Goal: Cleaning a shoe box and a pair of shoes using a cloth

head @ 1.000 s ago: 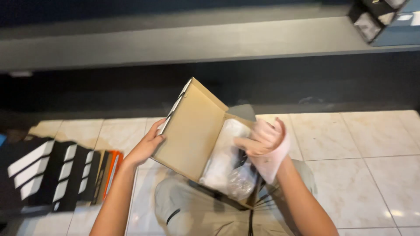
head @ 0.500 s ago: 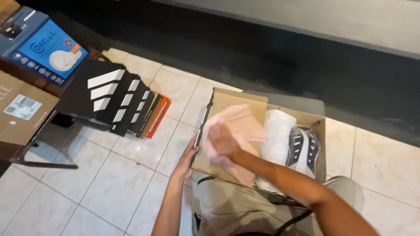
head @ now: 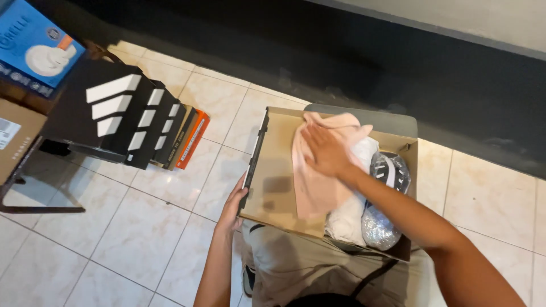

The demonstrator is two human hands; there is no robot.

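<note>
Pressing flat, the right hand (head: 325, 149) spreads open fingers over the pink cloth (head: 318, 182) while the left hand (head: 234, 204) grips the shoebox lid (head: 273, 187) edge.

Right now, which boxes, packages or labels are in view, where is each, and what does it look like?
Open shoe box: on the lap, brown cardboard, left hand on the lid edge, right hand pressing a pink cloth.
Black shoe boxes: row on the floor, left, white stripes.
Orange box: right end of that row.
Blue box: top left, round white product pictured.
Brown carton: far left, white label.
</note>
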